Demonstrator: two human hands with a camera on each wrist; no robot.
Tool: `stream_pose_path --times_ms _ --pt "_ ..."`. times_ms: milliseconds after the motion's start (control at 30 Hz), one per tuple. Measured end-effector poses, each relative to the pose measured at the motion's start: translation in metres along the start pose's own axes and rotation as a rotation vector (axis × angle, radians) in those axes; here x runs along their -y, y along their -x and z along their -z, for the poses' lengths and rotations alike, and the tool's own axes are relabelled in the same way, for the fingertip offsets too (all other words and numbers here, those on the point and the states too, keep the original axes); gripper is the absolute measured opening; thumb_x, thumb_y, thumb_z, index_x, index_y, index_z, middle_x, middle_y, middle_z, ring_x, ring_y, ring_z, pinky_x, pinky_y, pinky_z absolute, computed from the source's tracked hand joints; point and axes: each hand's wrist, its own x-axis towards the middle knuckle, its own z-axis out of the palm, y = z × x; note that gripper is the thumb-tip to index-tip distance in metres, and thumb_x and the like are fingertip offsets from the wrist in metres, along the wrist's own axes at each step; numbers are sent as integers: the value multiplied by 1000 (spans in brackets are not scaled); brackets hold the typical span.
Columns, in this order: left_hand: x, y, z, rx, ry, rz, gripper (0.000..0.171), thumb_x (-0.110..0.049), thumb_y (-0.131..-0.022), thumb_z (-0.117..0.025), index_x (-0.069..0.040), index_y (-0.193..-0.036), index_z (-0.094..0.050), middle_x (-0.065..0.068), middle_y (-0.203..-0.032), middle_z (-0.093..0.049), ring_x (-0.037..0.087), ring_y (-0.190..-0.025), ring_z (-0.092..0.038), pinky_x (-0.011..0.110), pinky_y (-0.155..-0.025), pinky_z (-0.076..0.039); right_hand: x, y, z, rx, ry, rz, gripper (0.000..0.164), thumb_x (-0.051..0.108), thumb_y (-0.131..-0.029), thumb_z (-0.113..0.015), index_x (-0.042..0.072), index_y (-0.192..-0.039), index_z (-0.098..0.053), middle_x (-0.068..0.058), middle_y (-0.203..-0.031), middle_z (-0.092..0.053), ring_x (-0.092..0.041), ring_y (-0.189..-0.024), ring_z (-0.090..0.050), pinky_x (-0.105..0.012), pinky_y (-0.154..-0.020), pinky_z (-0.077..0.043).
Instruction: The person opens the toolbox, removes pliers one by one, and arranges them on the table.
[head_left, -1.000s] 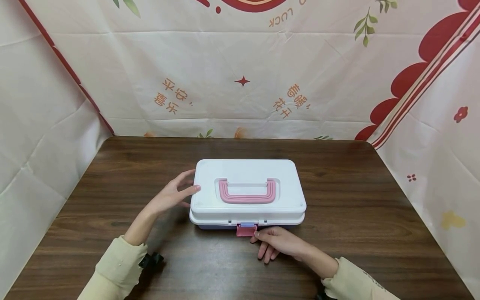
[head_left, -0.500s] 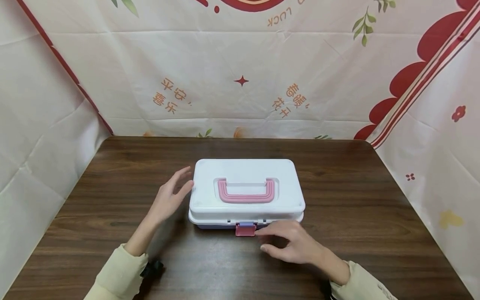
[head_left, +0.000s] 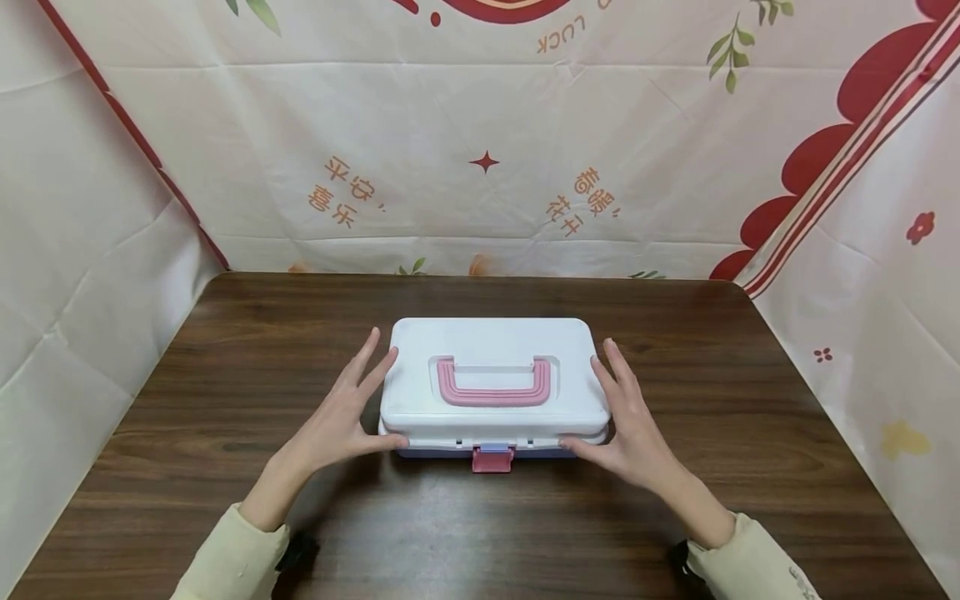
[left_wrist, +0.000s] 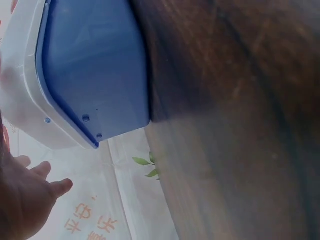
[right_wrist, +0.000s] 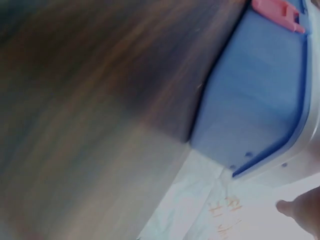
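A storage box with a white lid [head_left: 495, 333] and a blue base [left_wrist: 100, 65] stands on the table. A pink carrying handle [head_left: 495, 399] lies folded down in the lid's recess. At the middle of the front edge, a pink latch [head_left: 492, 462] sticks outward. My left hand [head_left: 341, 421] is at the box's left side, fingers spread, with the thumb tip at the front left corner. On the other side my right hand [head_left: 632, 433] mirrors it, its thumb tip overlapping the front right edge. Both hands have straight, spread fingers.
The dark wood-grain table [head_left: 712, 367] extends around the box on all sides. Behind it hangs a pale printed cloth [head_left: 450, 108], with further cloth along the left and right.
My right hand has left the latch and moved up to the box's right side. My left hand has spread its fingers, bringing its thumb to the front left corner. The box stays put.
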Motion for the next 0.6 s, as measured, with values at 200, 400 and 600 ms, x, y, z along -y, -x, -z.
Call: stream_pose_path --times_ms 200,400,600 --pt "0 3 -3 66 13 66 107 -51 -62 -74 -18 -143 -11 6 -146 8 34 -127 -14 58 -91 -26 -10 7 3 124 -4 -157 110 52 -62 -73 5 -141 -14 -12 -145 -5 -30 -129 -10 -50 -98 -20" --pt "1 6 -7 101 65 109 103 -47 -67 -72 -21 -143 -8 3 -146 6 31 -126 -21 52 -90 -33 -11 9 3 177 -13 -210 112 34 -59 -82 8 -142 -11 -13 -145 -11 -27 -130 -12 -30 -102 -13" --pt "1 6 -8 108 91 92 100 -45 -70 -70 -20 -143 -6 3 -146 -3 27 -124 -26 46 -93 -31 -9 10 1 188 -47 -277 109 30 -62 -81 15 -143 -9 -5 -145 -12 -22 -128 -20 -18 -99 -16"
